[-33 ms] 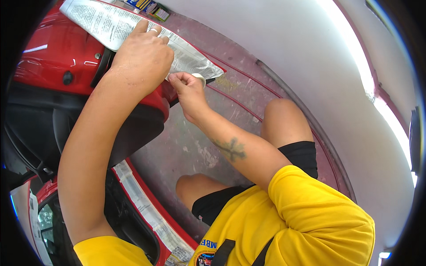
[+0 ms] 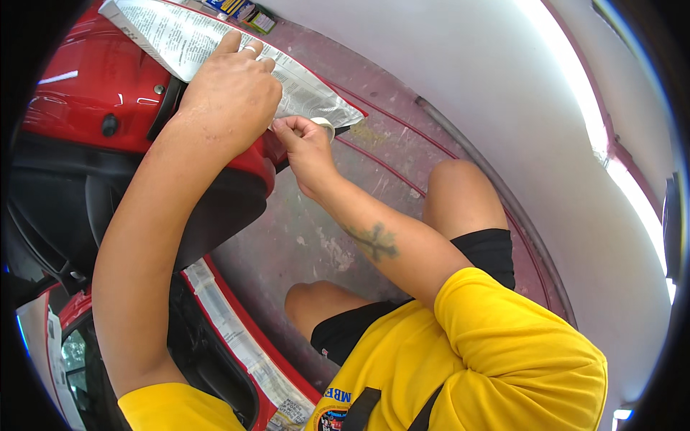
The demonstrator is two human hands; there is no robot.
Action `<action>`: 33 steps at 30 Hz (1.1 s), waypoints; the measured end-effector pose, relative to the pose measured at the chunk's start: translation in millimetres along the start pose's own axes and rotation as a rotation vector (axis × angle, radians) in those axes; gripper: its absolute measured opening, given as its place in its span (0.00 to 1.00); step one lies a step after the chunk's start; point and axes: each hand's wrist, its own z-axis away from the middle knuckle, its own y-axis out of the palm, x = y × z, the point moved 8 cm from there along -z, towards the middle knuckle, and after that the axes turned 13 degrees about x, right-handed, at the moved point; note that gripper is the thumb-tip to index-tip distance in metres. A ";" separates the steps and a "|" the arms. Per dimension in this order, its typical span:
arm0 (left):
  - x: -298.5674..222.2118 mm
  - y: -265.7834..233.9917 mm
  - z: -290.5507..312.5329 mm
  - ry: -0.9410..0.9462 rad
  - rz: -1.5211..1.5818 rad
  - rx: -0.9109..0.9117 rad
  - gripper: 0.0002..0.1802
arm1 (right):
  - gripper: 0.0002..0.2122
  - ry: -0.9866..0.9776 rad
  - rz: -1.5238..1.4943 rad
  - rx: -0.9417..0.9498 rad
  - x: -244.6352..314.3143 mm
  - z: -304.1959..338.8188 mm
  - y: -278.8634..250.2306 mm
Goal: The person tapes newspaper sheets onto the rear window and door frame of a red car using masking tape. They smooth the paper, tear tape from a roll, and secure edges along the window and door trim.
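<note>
A long sheet of newspaper (image 2: 169, 39) lies along the edge of a glossy red car panel (image 2: 90, 90) at the upper left. My left hand (image 2: 233, 86) rests on it palm down, its fingers apart on the paper and the thumb hidden. A ring circles one finger. Just to the right, my right hand (image 2: 305, 147) is closed around a roll of pale masking tape (image 2: 325, 127), mostly covered by the fingers. Its thumb and forefinger pinch together close to the newspaper's lower edge. Whether a strip of tape is between them is too small to tell.
Black trim (image 2: 223, 215) hangs below the red panel. At the lower left, a red door frame carries a taped newspaper strip (image 2: 226, 316). Red hoses (image 2: 388, 169) and a grey pipe (image 2: 496, 176) run over the floor beside a white wall (image 2: 460, 79). Small boxes (image 2: 244, 14) stand at the top.
The newspaper's far-left end has shifted slightly, and its lower edge looks straighter. Both hands are almost where they were.
</note>
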 end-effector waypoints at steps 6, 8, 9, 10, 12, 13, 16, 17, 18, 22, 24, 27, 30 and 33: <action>-0.6 5.9 2.3 -0.044 -0.047 -0.076 0.07 | 0.09 -0.008 0.200 -0.121 4.0 -1.9 2.4; -0.6 5.2 0.8 -0.038 -0.027 -0.041 0.08 | 0.09 -0.022 0.224 -0.150 4.5 -4.4 1.3; -0.4 4.9 0.3 -0.035 -0.016 -0.023 0.08 | 0.10 -0.047 0.273 -0.179 6.4 -4.2 1.4; -0.3 4.6 0.8 -0.037 -0.010 -0.034 0.08 | 0.11 -0.071 0.322 -0.208 8.2 -3.1 2.4; 0.9 4.9 1.7 -0.041 0.002 -0.054 0.08 | 0.15 -0.103 0.449 -0.251 13.1 -1.2 3.2; 1.1 5.0 0.9 -0.042 0.012 -0.052 0.08 | 0.18 -0.112 0.527 -0.269 14.7 -2.4 1.5; 2.2 5.9 -1.6 -0.048 0.036 -0.032 0.08 | 0.25 0.051 0.745 -0.316 6.9 0.5 -13.0; 2.7 6.8 -2.1 -0.050 0.039 -0.018 0.08 | 0.28 0.137 0.812 -0.327 2.5 2.0 -19.5; 3.7 7.4 -2.5 -0.053 0.043 -0.004 0.08 | 0.29 0.122 0.855 -0.317 4.1 0.4 -21.6; 3.6 3.9 -3.5 -0.036 0.033 -0.023 0.08 | 0.30 0.102 0.929 -0.305 -0.2 -0.4 -44.4; 3.7 5.7 -3.4 -0.036 0.037 -0.006 0.09 | 0.28 0.104 0.951 -0.305 1.3 4.1 -49.5; 2.0 8.2 0.2 -0.037 0.039 -0.018 0.09 | 0.26 -0.196 1.059 -0.262 48.9 2.6 -19.9; 0.7 3.4 -2.5 -0.034 0.027 -0.002 0.11 | 0.27 -0.507 1.290 -0.191 96.9 -15.4 1.2; 5.9 6.1 -7.8 -0.067 0.087 0.095 0.09 | 0.25 -0.592 1.400 -0.045 119.1 -24.6 18.8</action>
